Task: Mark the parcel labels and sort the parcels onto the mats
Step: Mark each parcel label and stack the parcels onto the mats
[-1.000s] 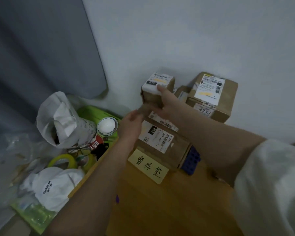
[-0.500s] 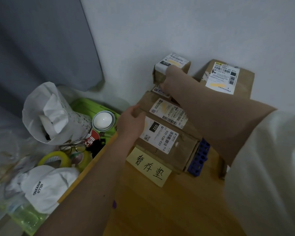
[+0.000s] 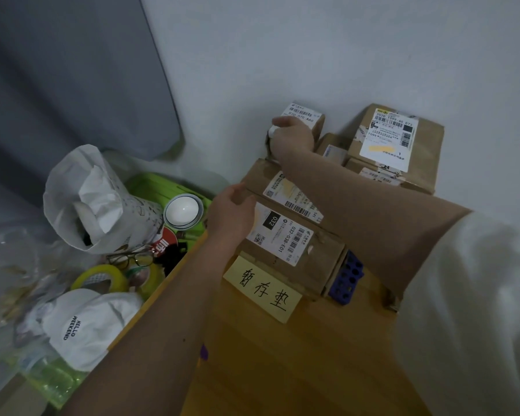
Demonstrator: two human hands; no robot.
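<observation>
The small parcel, upper centre of the frame against the wall, is gripped by the right hand, fingers curled over its left end, while the left hand, well apart and lower, rests with relaxed fingers on the left edge of the labelled parcel at mid-frame. I count at least five brown parcels on the wooden counter, one more large parcel at upper right, and one yellow note below the stack. Left of the counter lie one white paper bag, one white cap and one tape roll.
</observation>
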